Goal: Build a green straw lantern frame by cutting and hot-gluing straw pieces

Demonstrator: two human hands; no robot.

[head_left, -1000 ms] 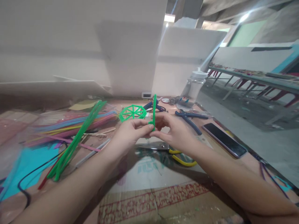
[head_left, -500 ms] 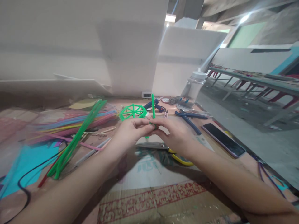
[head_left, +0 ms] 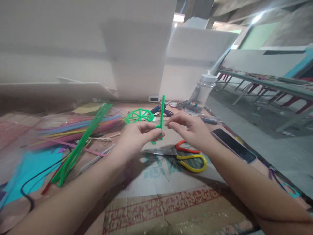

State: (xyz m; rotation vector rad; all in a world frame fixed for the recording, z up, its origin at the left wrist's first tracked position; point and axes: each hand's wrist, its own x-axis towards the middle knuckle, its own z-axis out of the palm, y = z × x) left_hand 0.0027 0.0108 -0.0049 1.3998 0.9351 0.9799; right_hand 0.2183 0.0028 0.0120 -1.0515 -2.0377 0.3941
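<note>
Between its thumb and fingers, my left hand (head_left: 140, 135) pinches a green pipe cleaner (head_left: 162, 111), bent, with one end standing upright. Just to the right, my right hand (head_left: 190, 127) is off the piece, its thumb and index finger close together; whether their tips touch is hard to tell. Behind my left hand lies a green spoked octagonal frame (head_left: 139, 116). Scissors (head_left: 192, 163) with one red and one yellow handle lie below my hands, blades toward the left. A bundle of green pipe cleaners (head_left: 80, 147) is left of my left forearm.
Colored pipe cleaners (head_left: 73, 130) and a blue sheet (head_left: 34, 173) cover the left side. A glue gun (head_left: 160, 110), a small digital display (head_left: 154, 99) and a clear bottle (head_left: 204, 89) stand or lie at the back. To the right rests a phone (head_left: 233, 145).
My right hand has let go of the green pipe cleaner and moved right, now covering most of the pliers. The scissors' handles show more fully. The upright green end leans slightly right.
</note>
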